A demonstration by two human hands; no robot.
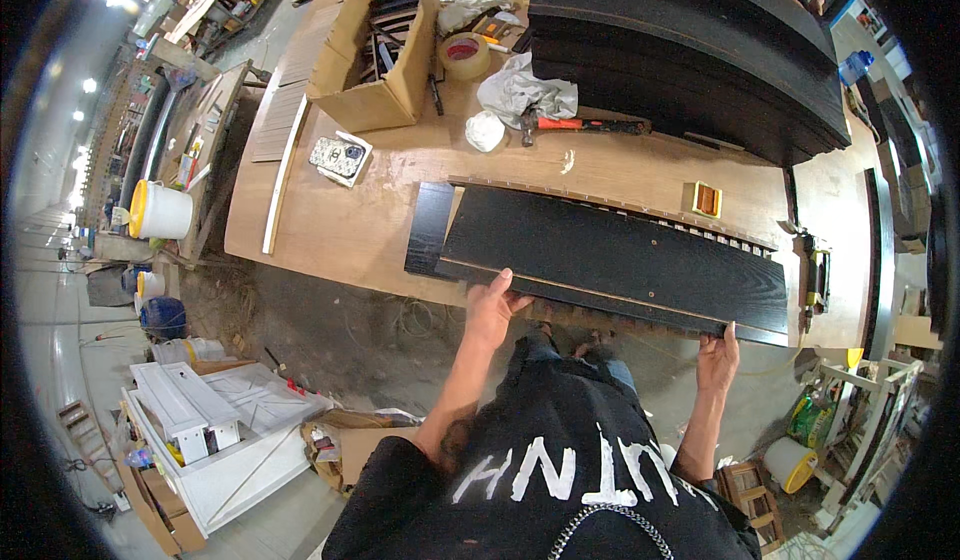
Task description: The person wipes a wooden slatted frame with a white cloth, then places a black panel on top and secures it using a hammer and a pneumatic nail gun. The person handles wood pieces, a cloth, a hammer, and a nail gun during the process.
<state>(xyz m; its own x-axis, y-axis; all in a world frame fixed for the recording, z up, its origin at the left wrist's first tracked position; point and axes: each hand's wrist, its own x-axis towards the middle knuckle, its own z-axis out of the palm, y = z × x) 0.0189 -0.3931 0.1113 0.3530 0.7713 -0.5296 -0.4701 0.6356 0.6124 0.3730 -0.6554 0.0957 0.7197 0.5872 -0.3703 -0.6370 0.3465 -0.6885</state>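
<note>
My left hand (493,312) grips the near edge of a long black wood-grain board (600,252), its thumb on top and its fingers below the edge. Near the right end, my right hand (718,357) pinches the same edge. A light-brown groove or seam runs along the board close to me, and two small holes show in its face. Beneath its left end, another black panel (425,230) sticks out. Along the far side runs a strip with several pale marks or notches. A nail gun (816,271) rests on the table just beyond the board's right end.
On the wooden worktable (337,230) stand a tall stack of black boards (675,87) and a cardboard box (375,106) of dark offcuts. A hammer (592,124), tape roll (463,57), phone (334,158) and small orange-and-white box (706,200) lie around. Another person's hand (816,4) shows behind the stack.
</note>
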